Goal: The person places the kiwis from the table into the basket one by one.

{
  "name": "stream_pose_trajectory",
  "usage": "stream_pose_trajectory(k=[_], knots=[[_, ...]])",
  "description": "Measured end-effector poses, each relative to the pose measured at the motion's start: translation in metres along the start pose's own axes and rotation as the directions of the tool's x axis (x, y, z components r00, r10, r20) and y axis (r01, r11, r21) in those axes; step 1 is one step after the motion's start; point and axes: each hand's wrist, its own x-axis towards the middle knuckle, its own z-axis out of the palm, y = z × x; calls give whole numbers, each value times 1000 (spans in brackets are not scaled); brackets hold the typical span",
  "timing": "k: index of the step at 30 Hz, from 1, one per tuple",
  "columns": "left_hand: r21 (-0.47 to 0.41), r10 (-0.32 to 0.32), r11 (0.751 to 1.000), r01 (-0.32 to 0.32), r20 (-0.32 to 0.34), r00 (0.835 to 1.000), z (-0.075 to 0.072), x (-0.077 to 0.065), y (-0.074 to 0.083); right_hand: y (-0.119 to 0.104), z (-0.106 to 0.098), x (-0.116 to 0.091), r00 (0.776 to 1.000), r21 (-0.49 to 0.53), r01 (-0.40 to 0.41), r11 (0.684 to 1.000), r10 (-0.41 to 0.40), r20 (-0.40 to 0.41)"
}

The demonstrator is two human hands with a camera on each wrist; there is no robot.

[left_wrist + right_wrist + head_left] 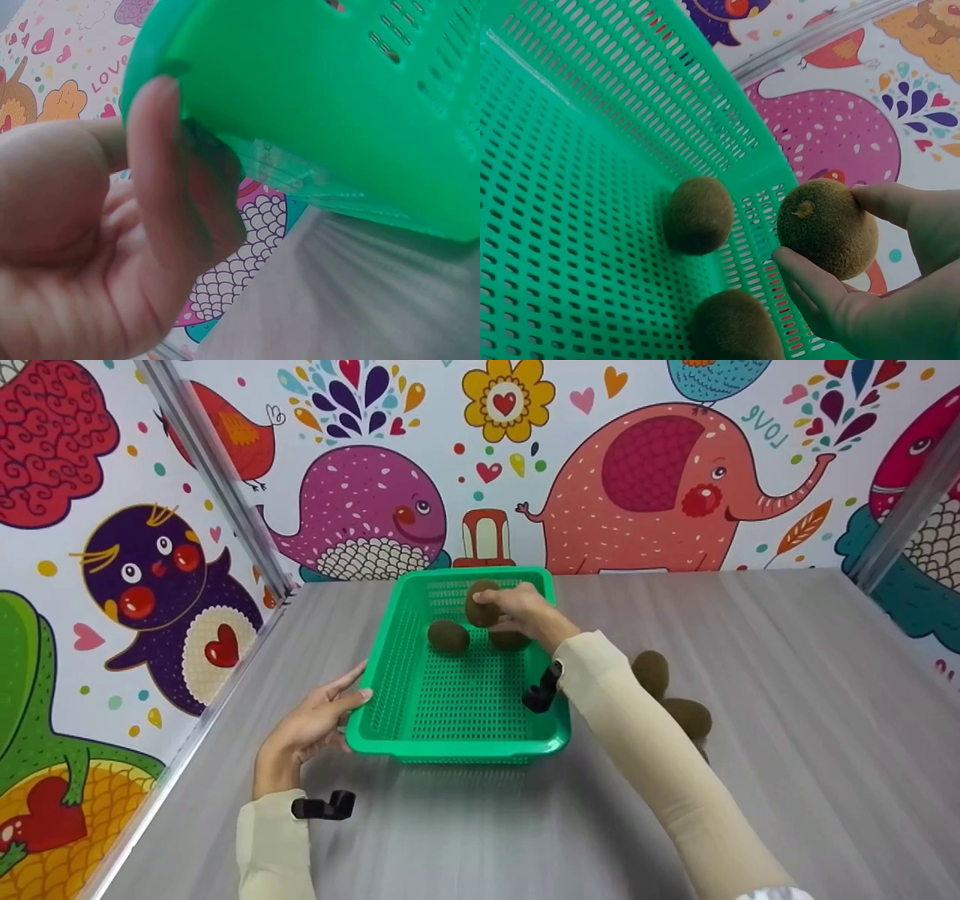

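Observation:
My right hand [525, 609] pinches a brown kiwi [482, 604] between thumb and fingers, over the far end of a green plastic basket [480, 748]. The same kiwi [829, 229] appears large in the right wrist view, its stem end showing. Inside the basket lie a second kiwi [448, 638] and a third kiwi [735, 330], the latter partly covered by the hand in the head view. With its thumb on the rim and fingers outside the wall, my left hand [311, 725] grips the basket's left side. Close up, the left wrist view shows that thumb [156, 127] at the green rim.
More kiwis [686, 718] lie on the grey table [795, 720] to the right of the basket, partly hidden by the right forearm. Patterned panels [487, 472] with cartoon animals stand behind and to the left, with a metal edge strip along the left.

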Motion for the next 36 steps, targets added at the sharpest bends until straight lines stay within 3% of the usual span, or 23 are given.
stream_pose_trajectory(k=[11, 28, 36], knots=[[-2, 2, 1000, -2, 15, 1000, 3, 0, 0, 10, -4, 12, 999, -26, -38, 999, 38, -20], [-7, -15, 1000, 15, -4, 1000, 2, 2, 1, 15, 7, 16, 992, -57, -10, 998, 3, -128], [7, -6, 1000, 6, -2, 1000, 2, -1, 1, 11, 9, 11, 998, -56, -22, 998, 18, -62]])
